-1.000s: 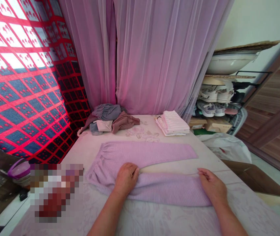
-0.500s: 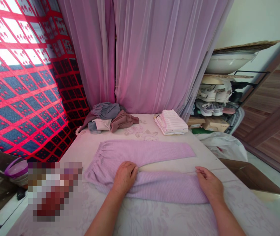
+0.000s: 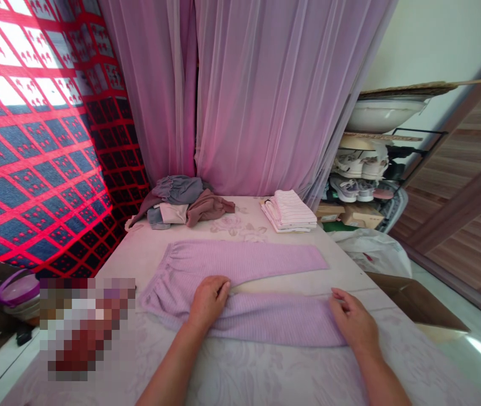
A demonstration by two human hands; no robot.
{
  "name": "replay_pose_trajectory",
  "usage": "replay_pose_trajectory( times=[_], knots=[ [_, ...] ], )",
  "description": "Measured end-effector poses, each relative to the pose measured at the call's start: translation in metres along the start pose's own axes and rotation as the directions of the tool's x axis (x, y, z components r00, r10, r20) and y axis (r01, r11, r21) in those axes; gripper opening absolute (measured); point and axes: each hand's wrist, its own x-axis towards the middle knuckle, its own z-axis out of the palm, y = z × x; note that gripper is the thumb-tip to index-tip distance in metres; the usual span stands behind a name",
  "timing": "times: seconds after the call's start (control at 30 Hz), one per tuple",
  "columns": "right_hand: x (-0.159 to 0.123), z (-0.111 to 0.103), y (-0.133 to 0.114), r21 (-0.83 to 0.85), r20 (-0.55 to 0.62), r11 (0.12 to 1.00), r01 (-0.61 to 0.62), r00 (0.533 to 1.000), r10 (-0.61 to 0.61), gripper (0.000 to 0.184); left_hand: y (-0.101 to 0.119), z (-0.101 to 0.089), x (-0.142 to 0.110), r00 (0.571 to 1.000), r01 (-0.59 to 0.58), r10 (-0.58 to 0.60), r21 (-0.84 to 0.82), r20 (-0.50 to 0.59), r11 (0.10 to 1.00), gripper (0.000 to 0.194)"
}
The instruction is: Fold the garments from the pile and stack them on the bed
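Note:
Light purple ribbed trousers (image 3: 278, 318) lie flat, with the gathered waistband at the left and the legs pointing right. My left hand (image 3: 210, 303) rests on the near leg close to the crotch, its fingers curled together on the fabric. At the hem of that same leg is my right hand (image 3: 355, 322), touching the cuff, with fingers loosely bent and the thumb apart from them. The far leg is stretched out beyond both hands, untouched.
Crumpled clothes (image 3: 181, 200) are heaped at the back left of the pale floral surface (image 3: 240, 369). A folded stack of striped white clothes (image 3: 288, 211) sits at the back right. Right of the surface stand an open cardboard box (image 3: 413, 299) and a rack of shoes (image 3: 354, 188).
The whole view has shifted slightly. Both hands keep nearly the same places on the trousers, and the trousers lie as before.

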Motion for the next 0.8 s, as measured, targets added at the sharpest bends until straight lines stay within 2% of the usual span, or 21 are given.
replay_pose_trajectory(
  times=[0.13,0.27,0.4,0.53,0.67,0.7,0.8],
  knots=[
    [-0.010,-0.004,0.005,-0.012,0.027,0.998,0.054,0.998,-0.053,0.043,-0.003,-0.002,0.002,0.999,0.040,-0.041,-0.064,-0.015,0.997,0.029],
    [-0.013,-0.004,0.006,-0.030,0.060,0.993,0.116,0.992,-0.114,0.037,-0.009,-0.015,0.005,0.998,0.066,-0.067,-0.057,-0.012,0.996,0.029],
    [-0.014,-0.002,0.003,-0.164,0.073,0.959,0.231,0.972,-0.222,0.040,-0.024,-0.039,0.006,0.989,0.116,-0.110,0.064,-0.099,0.991,0.030],
    [-0.014,-0.002,0.001,-0.356,0.076,0.902,0.244,0.970,-0.232,0.045,-0.044,-0.072,-0.002,0.961,0.234,-0.182,0.265,-0.206,0.935,0.030],
    [-0.010,-0.001,0.009,-0.385,0.120,0.894,0.230,0.973,-0.199,0.045,-0.062,-0.114,-0.024,0.914,0.403,-0.322,0.475,-0.247,0.782,0.036],
    [-0.009,0.000,0.012,-0.371,0.132,0.901,0.224,0.973,-0.188,0.045,-0.065,-0.123,-0.030,0.892,0.452,-0.386,0.506,-0.237,0.735,0.039],
    [-0.003,0.003,0.019,-0.306,0.171,0.928,0.210,0.972,-0.163,0.045,-0.069,-0.143,-0.045,0.788,0.583,-0.590,0.516,-0.172,0.628,0.045]
  ],
)
